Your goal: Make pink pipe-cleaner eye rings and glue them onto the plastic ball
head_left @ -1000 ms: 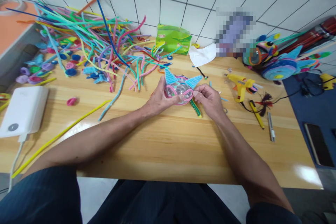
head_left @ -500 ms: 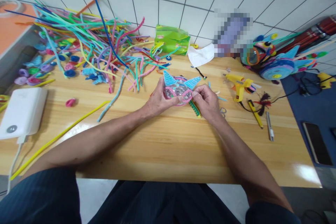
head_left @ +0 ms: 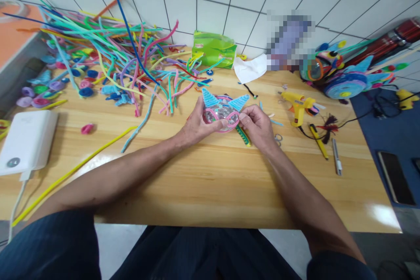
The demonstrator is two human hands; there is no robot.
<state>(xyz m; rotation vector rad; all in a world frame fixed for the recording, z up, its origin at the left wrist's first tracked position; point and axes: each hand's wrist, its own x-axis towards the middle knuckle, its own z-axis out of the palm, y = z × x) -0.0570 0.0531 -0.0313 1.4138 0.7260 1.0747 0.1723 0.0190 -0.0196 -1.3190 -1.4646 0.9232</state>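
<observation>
A round, clear craft head [head_left: 222, 107] with pink pipe cleaner loops on its face and two light-blue pipe cleaner ears sits between my hands, just above the table. My left hand [head_left: 197, 126] grips it from the left, thumb laid across the lower front. At its right edge, the thumb and forefinger of my right hand [head_left: 260, 127] pinch the end of the pink trim. A green-and-yellow strip [head_left: 243, 136] lies under the head, partly hidden by it. Small scissors [head_left: 278, 138] rest beside my right wrist.
A heap of coloured pipe cleaners [head_left: 108, 48] spreads over the back left. A yellow glue gun [head_left: 298, 107], a yellow cutter [head_left: 318, 141] and a grey pen-like tool [head_left: 336, 157] lie at right. A white power bank [head_left: 28, 140] stands at left. Finished pipe cleaner crafts [head_left: 344, 84] stand back right.
The whole view has shifted very slightly. Both hands keep their hold on the craft head, with no clear movement between them.
</observation>
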